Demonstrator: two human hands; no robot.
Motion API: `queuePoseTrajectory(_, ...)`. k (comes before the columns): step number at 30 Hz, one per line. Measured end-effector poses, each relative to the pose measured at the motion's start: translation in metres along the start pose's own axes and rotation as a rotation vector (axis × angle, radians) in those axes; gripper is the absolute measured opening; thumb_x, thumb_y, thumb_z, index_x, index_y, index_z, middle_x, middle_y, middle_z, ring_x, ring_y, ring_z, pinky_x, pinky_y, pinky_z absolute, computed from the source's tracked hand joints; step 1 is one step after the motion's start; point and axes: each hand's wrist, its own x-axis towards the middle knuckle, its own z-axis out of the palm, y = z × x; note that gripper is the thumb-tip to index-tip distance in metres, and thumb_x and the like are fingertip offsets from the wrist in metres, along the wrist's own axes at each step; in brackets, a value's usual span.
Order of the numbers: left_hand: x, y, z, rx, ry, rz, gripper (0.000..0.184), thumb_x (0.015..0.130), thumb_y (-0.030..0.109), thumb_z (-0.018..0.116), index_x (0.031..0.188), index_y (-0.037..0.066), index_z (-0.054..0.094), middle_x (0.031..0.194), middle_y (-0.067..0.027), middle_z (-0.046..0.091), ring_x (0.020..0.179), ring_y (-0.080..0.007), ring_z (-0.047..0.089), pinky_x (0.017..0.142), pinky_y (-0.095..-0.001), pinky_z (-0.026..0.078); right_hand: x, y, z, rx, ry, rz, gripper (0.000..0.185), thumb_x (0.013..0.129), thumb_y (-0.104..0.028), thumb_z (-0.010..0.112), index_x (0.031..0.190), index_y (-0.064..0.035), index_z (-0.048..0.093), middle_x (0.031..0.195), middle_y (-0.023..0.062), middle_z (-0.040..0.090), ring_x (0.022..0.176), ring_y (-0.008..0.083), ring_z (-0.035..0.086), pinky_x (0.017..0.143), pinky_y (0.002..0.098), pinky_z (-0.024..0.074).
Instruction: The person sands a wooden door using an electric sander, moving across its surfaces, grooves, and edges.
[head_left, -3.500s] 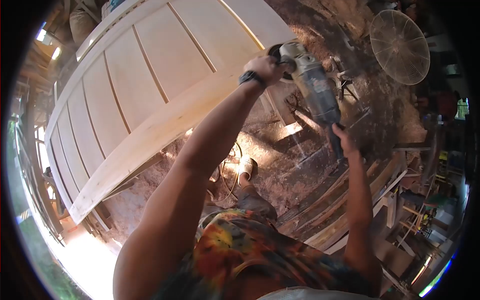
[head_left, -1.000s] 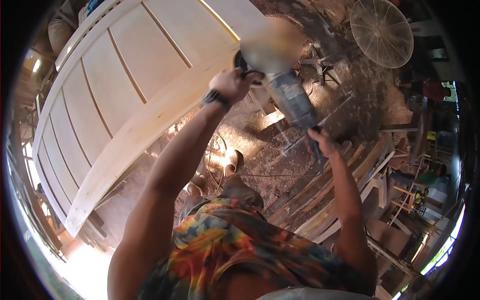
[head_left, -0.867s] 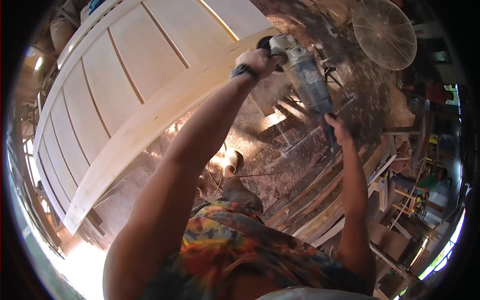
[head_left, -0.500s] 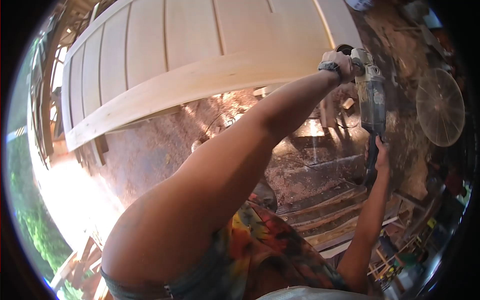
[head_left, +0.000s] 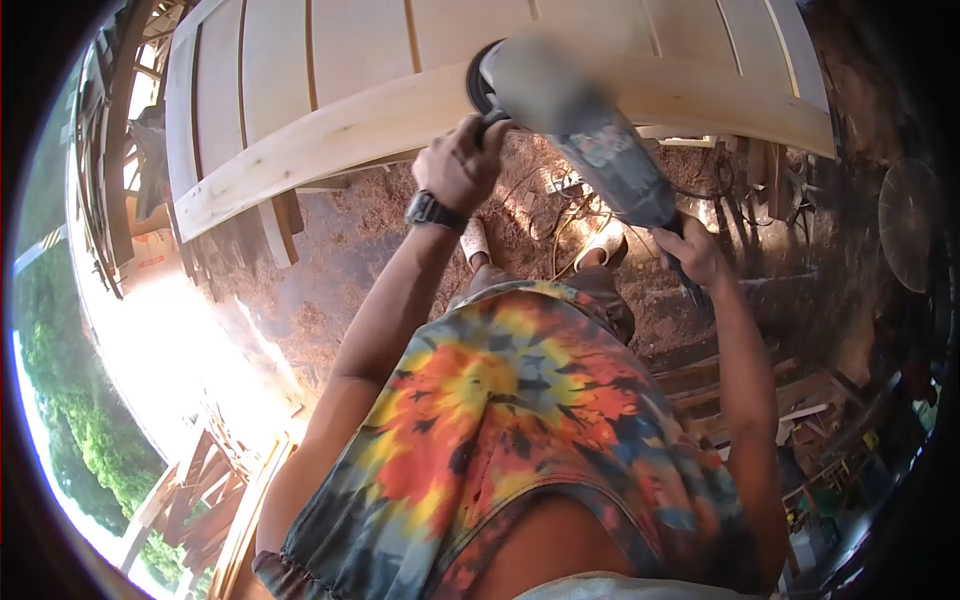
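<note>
My left hand (head_left: 460, 165), with a dark watch on its wrist, is closed round the side handle of an angle grinder (head_left: 615, 170). The grinder's rear handle is in my right hand (head_left: 695, 250), fingers wrapped round it. A dark round disc (head_left: 481, 80) sits at the tool's head, over the near rail of a pale wooden panel (head_left: 360, 55) with several grooved boards. Part of the grinder's head is blurred. Whether the disc touches the wood I cannot tell.
Supports (head_left: 278, 230) hold the panel above a reddish dusty floor (head_left: 340, 260). A loose cord (head_left: 560, 225) lies near my feet. Wooden planks (head_left: 700, 380) are at the right, and a round fan-like frame (head_left: 905, 225) stands beyond. Scrap timber (head_left: 195, 490) is piled at lower left.
The grinder has moved left along the panel's near rail, from its right end, and now slants. My left arm has drawn in from its far reach, and my view has shifted.
</note>
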Motion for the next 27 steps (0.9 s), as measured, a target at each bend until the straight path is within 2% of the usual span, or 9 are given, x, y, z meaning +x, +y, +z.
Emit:
queuePoseTrajectory(3,-0.011,-0.076,-0.062,0.038,0.076,-0.064,0.033,0.1,0.046,0.067,0.102,0.016,0.08,0.085,-0.0159,0.076,0.078,-0.0386,0.075,0.068,-0.0476,0.059,0.045,-0.023,0.077,-0.246,0.027,-0.038,0.048,0.097,-0.046,0.071,0.076,-0.0023,0.069,0.058,0.0024,0.057,0.055,0.0136,0.06,0.055,0.0348,0.0493)
queuePoseTrajectory(9,-0.019,-0.241,-0.155,0.075,0.113,-0.223,0.039,0.101,0.054,0.062,0.115,0.022,0.08,0.101,-0.0153,0.078,0.095,-0.0381,0.076,0.083,-0.0466,0.059,0.121,-0.108,0.228,-0.289,-0.11,-0.149,0.052,0.099,-0.051,0.067,0.106,0.0002,0.074,0.076,0.0056,0.067,0.069,0.018,0.066,0.066,0.0374,0.0519)
queuePoseTrajectory(12,-0.024,-0.337,-0.192,0.101,0.094,-0.187,0.042,0.102,0.055,0.06,0.12,0.022,0.079,0.114,-0.0122,0.078,0.11,-0.0347,0.073,0.092,-0.0434,0.057,0.169,-0.115,0.294,-0.349,-0.168,-0.133,0.066,0.095,-0.062,0.067,0.098,0.0032,0.075,0.073,0.0127,0.07,0.073,0.0236,0.069,0.072,0.0388,0.0543)
queuePoseTrajectory(14,-0.028,-0.373,-0.224,0.236,0.033,-0.118,0.034,0.11,0.038,0.05,0.129,0.022,0.074,0.123,-0.0086,0.076,0.11,-0.0331,0.072,0.091,-0.0445,0.058,0.168,-0.171,0.318,-0.379,-0.296,-0.016,0.076,0.092,-0.069,0.064,0.106,0.0047,0.076,0.091,0.0231,0.075,0.09,0.0332,0.075,0.085,0.0417,0.057)
queuePoseTrajectory(16,-0.024,-0.468,-0.244,0.512,0.032,0.306,0.041,0.107,0.011,0.05,0.142,0.024,0.064,0.123,-0.0133,0.075,0.108,-0.036,0.073,0.089,-0.0446,0.059,0.198,-0.155,0.364,-0.3,-0.205,-0.228,0.076,0.092,-0.071,0.066,0.078,0.0035,0.073,0.066,0.0157,0.067,0.07,0.0287,0.071,0.071,0.0399,0.0566)
queuePoseTrajectory(19,-0.007,-0.516,-0.278,0.416,-0.119,0.051,0.053,0.099,0.003,0.053,0.148,0.024,0.06,0.114,-0.0158,0.076,0.097,-0.0365,0.073,0.084,-0.046,0.059,0.216,-0.17,0.405,-0.267,-0.253,-0.224,0.077,0.095,-0.071,0.06,0.101,0.0052,0.073,0.087,0.0211,0.073,0.089,0.0308,0.074,0.087,0.043,0.0569)
queuePoseTrajectory(20,0.01,-0.526,-0.28,0.197,-0.151,-0.35,0.055,0.099,0.003,0.055,0.152,0.019,0.056,0.105,-0.0148,0.076,0.089,-0.0351,0.073,0.08,-0.0443,0.059,0.233,-0.155,0.42,-0.302,-0.199,-0.24,0.076,0.097,-0.07,0.059,0.11,0.0045,0.071,0.096,0.023,0.074,0.096,0.0313,0.074,0.092,0.0441,0.0561)
queuePoseTrajectory(23,0.028,-0.559,-0.264,0.474,-0.15,0.15,0.047,0.105,0.007,0.057,0.151,0.014,0.055,0.102,-0.0158,0.075,0.071,-0.0274,0.067,0.069,-0.0416,0.058,0.235,-0.15,0.402,-0.325,-0.201,-0.176,0.072,0.099,-0.067,0.057,0.124,-0.0012,0.067,0.108,0.0237,0.073,0.106,0.0306,0.072,0.1,0.0449,0.0533)
queuePoseTrajectory(27,0.051,-0.44,-0.198,0.56,-0.092,0.532,0.058,0.098,-0.008,0.053,0.15,0.017,0.057,0.113,-0.0125,0.074,0.068,-0.0246,0.069,0.06,-0.0358,0.058,0.162,-0.142,0.293,-0.212,-0.179,-0.168,0.065,0.099,-0.065,0.057,0.121,-0.0044,0.069,0.093,0.0168,0.075,0.089,0.0292,0.074,0.087,0.0435,0.0573)
